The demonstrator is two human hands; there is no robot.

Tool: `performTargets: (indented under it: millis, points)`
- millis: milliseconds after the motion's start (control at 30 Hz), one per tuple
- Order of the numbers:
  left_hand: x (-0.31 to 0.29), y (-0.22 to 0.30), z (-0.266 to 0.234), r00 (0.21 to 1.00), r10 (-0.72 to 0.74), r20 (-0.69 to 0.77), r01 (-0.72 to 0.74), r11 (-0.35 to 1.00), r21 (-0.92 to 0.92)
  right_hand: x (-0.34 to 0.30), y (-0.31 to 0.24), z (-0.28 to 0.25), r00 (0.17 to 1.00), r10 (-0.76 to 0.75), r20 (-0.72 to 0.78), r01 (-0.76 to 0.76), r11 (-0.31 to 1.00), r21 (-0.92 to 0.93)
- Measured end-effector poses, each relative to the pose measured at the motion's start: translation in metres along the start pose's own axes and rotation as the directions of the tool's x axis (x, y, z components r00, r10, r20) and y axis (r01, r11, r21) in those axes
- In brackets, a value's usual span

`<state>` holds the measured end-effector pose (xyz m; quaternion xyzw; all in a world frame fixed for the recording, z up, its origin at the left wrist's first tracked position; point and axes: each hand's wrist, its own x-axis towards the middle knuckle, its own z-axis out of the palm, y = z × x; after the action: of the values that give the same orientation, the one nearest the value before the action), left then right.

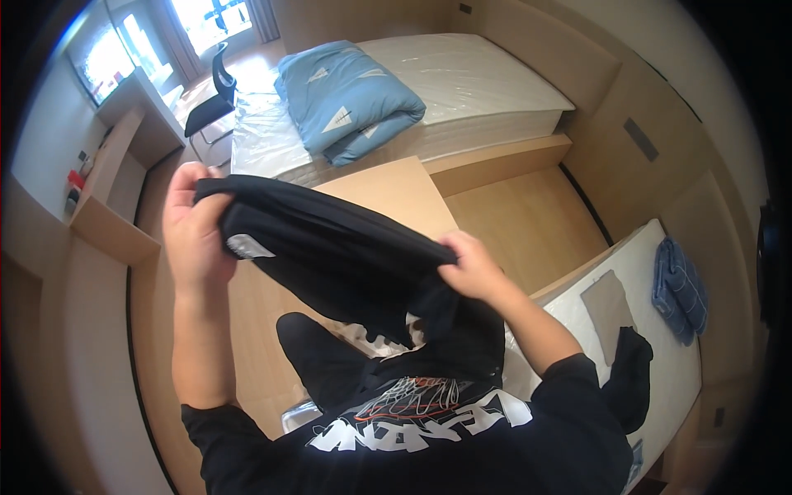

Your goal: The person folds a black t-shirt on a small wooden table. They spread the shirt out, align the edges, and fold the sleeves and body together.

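Note:
A black garment (330,239) with a pale grey patch near one end is stretched between my two hands, above my lap. My left hand (198,223) is closed on its far left end, the thumb pressing on the cloth. Lower and to the right, my right hand (472,266) pinches the upper edge of the other end. Part of the garment hangs down in loose folds toward my dark-clad knee (318,355). Its exact kind cannot be made out from how it is gathered.
To my right, a plastic-covered mattress (561,318) holds a grey-beige folded cloth (609,309), a blue folded cloth (681,289) and a black cloth (631,375). Another wrapped mattress (487,74) ahead bears a blue quilt (351,99). A black chair (213,107) stands far left, near a wooden desk (115,186).

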<state>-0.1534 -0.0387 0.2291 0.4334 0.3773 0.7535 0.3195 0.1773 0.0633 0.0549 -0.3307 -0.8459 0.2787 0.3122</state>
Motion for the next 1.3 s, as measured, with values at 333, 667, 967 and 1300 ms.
performTargets:
  millis: [333,667,967,1300]
  points:
    - [-0.001,0.020,-0.047,0.986,-0.163,0.044,0.151,0.966,0.208,-0.006,0.048,-0.135,0.944,0.276,-0.182,-0.179,0.889,0.421]
    - [-0.020,0.016,-0.090,0.914,-0.402,0.053,0.394,0.911,0.120,0.002,0.021,-0.169,0.946,0.325,-0.003,-0.227,0.667,0.709]
    - [-0.037,0.010,-0.124,0.953,-0.267,0.141,0.259,0.963,0.077,-0.002,0.030,-0.174,0.962,0.253,0.105,-0.256,0.699,0.668]
    - [-0.047,0.009,-0.146,0.968,-0.232,0.101,0.192,0.933,0.304,-0.021,0.020,-0.194,0.971,0.235,-0.043,-0.197,0.888,0.416]
